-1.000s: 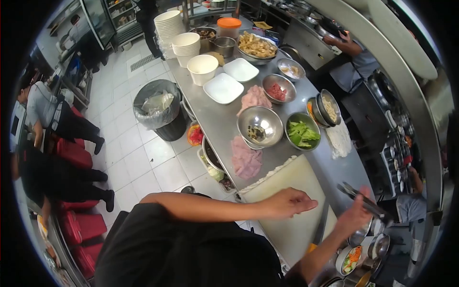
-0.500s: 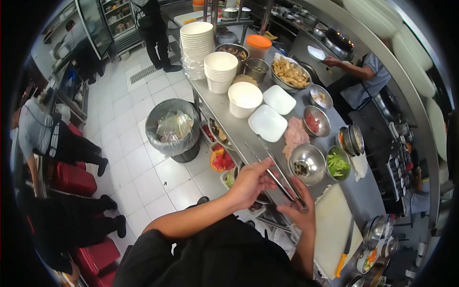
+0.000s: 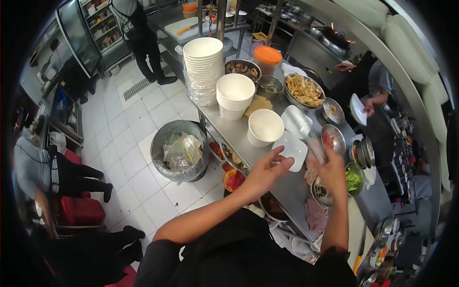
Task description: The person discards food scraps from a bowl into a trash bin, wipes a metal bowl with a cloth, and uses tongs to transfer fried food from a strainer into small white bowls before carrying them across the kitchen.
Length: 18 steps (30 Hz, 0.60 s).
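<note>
evidently, a pair of tongs (image 3: 315, 149) is held in the right hand (image 3: 332, 172), though much blurred; the tips are pointed towards eleven o'clock, over the steel table (image 3: 299, 193), and the spread of their arms cannot be told. the left hand (image 3: 267, 174) is held bare with its fingers spread wide. at its one o'clock a square white dish (image 3: 294, 153) is seen, partly overlapped by the fingertips; whether it is touched cannot be told. at twelve o'clock from the same hand a white tub (image 3: 266, 126) is stood upright, and at nine to ten a lined bin (image 3: 179, 155) is set on the floor. from the right hand, a bowl of green leaves (image 3: 354, 180) is placed at three to four o'clock, pink meat (image 3: 317, 217) is laid at six to seven, and a cutting board (image 3: 353, 222) is placed at five, with a knife (image 3: 361, 246) laid on it.
</note>
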{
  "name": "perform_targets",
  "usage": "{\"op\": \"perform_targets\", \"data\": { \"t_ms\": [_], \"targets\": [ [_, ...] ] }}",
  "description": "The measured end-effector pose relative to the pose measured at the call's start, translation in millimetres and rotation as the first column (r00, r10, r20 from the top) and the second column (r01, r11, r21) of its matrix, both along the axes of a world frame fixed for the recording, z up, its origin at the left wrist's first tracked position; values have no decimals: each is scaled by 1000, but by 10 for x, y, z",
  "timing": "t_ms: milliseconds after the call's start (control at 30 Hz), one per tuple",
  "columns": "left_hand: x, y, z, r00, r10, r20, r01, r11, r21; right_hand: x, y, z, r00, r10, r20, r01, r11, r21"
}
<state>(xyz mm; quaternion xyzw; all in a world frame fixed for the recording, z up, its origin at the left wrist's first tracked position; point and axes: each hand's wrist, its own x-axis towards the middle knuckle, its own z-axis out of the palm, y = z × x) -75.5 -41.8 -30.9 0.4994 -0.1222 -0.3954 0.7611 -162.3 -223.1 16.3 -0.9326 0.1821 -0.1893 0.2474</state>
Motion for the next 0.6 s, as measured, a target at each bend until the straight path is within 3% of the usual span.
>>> {"op": "perform_targets", "data": {
  "t_ms": [67, 100, 200, 267, 300, 433, 533, 600],
  "targets": [
    [202, 90, -46, 964, -79, 255, 73, 997, 33, 407, -399, 67, 985, -157, -74, 140, 971, -193],
    [308, 127, -39, 961, -76, 265, 67, 997, 40, 673, -657, 76, 967, -234, -104, 191, 930, -313],
    [497, 286, -95, 976, -107, 190, 74, 983, 170, 1482, -1101, 149, 916, -324, -238, 221, 901, -374],
    [617, 352, -165, 962, -48, 271, -6, 981, 192, 1925, -1240, 153, 876, -384, -291, 262, 886, -383],
    [671, 386, -139, 983, -42, 179, 9, 984, 179, 2107, -1331, 77, 866, -392, -310, 259, 883, -392],
    [893, 475, -89, 990, -54, 130, 27, 978, 205, 2335, -1416, -23, 853, -423, -306, 278, 865, -418],
    [1040, 523, -125, 993, -95, 73, 76, 969, 236, 2219, -1367, 64, 825, -481, -296, 322, 831, -454],
    [1172, 498, -173, 995, -98, 19, 93, 982, 164, 2135, -1385, 133, 784, -526, -329, 364, 819, -443]
  ]
}}
